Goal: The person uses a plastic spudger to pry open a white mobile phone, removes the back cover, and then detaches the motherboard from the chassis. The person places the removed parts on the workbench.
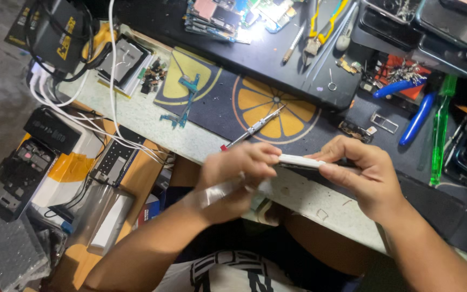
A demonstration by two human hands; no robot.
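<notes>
Both hands hold a thin white phone [301, 160] edge-on over the front edge of the workbench. My left hand [236, 176] pinches its left end with thumb and fingers, and a clear strip of film [220, 192] hangs blurred across that palm. My right hand [360, 173] grips the phone's right end from the side. Just behind my left hand a small screwdriver [252, 128] with a red tip lies on the dark mat printed with an orange slice [274, 105].
A blue circuit strip [182, 103] lies on the mat's left part. Blue-handled tools [414, 119] and a green one [440, 130] sit to the right. Circuit boards, pliers and trays line the back. White cables [82, 116], a black phone [20, 176] and boxes crowd the left shelf.
</notes>
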